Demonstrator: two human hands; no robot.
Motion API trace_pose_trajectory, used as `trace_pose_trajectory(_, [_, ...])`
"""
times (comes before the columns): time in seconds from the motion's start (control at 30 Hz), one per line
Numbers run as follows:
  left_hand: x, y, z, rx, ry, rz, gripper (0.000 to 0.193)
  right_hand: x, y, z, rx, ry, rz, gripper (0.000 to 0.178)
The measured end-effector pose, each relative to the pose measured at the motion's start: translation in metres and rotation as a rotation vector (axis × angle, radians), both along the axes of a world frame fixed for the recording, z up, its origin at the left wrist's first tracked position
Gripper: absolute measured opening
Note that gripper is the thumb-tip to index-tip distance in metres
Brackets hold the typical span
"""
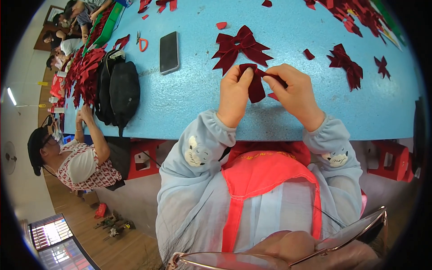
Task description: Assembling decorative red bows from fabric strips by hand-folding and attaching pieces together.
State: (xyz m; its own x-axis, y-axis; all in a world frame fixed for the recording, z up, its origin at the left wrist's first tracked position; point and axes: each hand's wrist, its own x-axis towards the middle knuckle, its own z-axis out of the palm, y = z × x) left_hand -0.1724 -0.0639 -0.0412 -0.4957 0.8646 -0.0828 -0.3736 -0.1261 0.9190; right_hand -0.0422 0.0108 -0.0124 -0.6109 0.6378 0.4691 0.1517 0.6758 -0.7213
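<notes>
eyeglasses (324, 251); held ribbon (257, 90); phone (169, 52) near bag (124, 90)

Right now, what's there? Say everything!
table: one, blue, ahead
ribbon: uncertain count, maroon, above table
bows: at least three, maroon, on table
phone: one, black, left of centre
scissors: one, orange handles, by phone
bags: one or two, black, left
ribbon pile: many, red, beyond bags
crate: one, green, far left
stools: at least two, red, below table
people: several, mixed colours, left
apron: one, red, worn
left hand: one, bare, holding ribbon
right hand: one, bare, holding ribbon
</notes>
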Motion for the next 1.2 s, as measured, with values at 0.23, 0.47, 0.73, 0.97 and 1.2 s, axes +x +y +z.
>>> trace_pose_trajectory(0.23, [0.02, 0.006, 0.002, 0.154, 0.14, 0.144, 0.01, -0.007, -0.001, -0.003, 0.253, 0.083, -0.162, 0.012])
trace_pose_trajectory(0.47, [0.009, -0.01, 0.023, -0.055, 0.337, -0.142, 0.016, 0.009, 0.007, -0.005, 0.362, 0.056, -0.106, 0.013])
trace_pose_trajectory(0.73, [-0.022, -0.01, 0.028, -0.297, 0.44, -0.53, 0.017, 0.017, 0.017, -0.003, 0.426, -0.116, 0.211, 0.009])
trace_pose_trajectory(0.97, [-0.023, -0.01, 0.008, -0.275, 0.521, -0.411, 0.017, 0.005, 0.023, -0.01, 0.469, -0.183, 0.232, 0.009])
trace_pose_trajectory(1.2, [-0.022, -0.012, 0.005, -0.255, 0.415, -0.218, 0.015, 0.009, 0.003, 0.008, 0.633, -0.372, 0.027, 0.012])
